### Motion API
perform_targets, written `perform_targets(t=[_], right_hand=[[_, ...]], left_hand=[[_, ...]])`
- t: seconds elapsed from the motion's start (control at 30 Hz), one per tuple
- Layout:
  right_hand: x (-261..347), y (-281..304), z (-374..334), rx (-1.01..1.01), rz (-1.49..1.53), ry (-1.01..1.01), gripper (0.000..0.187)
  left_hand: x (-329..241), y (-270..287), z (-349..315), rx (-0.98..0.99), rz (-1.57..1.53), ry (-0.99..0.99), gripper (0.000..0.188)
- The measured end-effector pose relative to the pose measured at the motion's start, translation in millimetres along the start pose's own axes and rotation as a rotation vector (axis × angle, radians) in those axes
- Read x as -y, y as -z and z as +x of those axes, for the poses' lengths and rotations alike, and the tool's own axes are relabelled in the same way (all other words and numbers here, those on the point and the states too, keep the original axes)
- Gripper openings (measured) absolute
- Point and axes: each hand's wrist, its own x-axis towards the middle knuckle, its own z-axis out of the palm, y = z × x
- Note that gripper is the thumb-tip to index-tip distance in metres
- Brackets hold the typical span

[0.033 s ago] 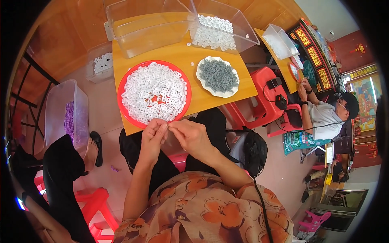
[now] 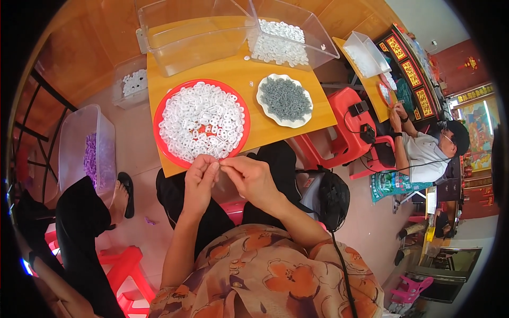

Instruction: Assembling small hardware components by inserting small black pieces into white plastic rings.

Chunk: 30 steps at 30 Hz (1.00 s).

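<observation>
My left hand (image 2: 201,177) and my right hand (image 2: 245,177) meet at the near edge of a red round tray (image 2: 157,124). Both are pinched, fingertips almost touching; whatever they hold is too small or hidden to name. Heaped on the tray are small white plastic pieces (image 2: 199,114) with holes, and some red shows through in the middle. To the right of it, a white scalloped plate (image 2: 292,123) carries a pile of small grey pieces (image 2: 286,99).
Clear plastic bins (image 2: 204,55) stand at the table's back, the right one with white pieces (image 2: 278,42). A tub with purple pieces (image 2: 91,159) is on the floor at left, beside another person's foot (image 2: 119,199). Red stools (image 2: 344,127) and a seated person (image 2: 432,148) are at right.
</observation>
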Motion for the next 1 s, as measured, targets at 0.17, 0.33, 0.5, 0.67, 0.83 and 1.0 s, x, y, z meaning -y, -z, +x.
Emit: perform_targets(t=[0.17,0.33,0.5,0.67,0.83,1.0], right_hand=[[7,13,3,0.166,0.291,-0.415,0.012],[2,11,0,0.056,0.115,-0.147,0.013],[-6,14,-9,-0.006,-0.127,0.323,0.026],[2,15,-3,0.024,0.037,0.120,0.013],[-2,14,3,0.172,0.112,-0.251,0.023],[-16,2,8,0.205,0.228,-0.265,0.022]], left_hand=[[-5,-6,-3,-0.050,0.234,-0.225,0.009],[-2,5,0,0.046,0.036,-0.009,0.013],[-7,20,-2,0.358,-0.508,0.395,0.018],[-3,16,-3,0.266,-0.248,0.214,0.016],[-4,0,-2,0.127,-0.072,0.050,0.009],[6,3,4,0.016,0.204,-0.149,0.010]])
